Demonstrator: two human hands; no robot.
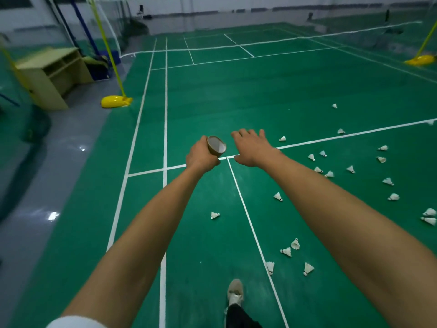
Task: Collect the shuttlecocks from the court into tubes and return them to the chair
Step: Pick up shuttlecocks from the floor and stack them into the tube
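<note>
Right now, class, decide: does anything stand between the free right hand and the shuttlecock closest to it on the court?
Nothing visible does. The right hand is open, and the closest shuttlecock lies just to its right on the bare green court. The left hand grips the tube.

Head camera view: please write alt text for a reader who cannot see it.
The left hand grips a brown tube while the right hand reaches forward, open. White shuttlecocks lie scattered on the green court, mostly at right.
</note>
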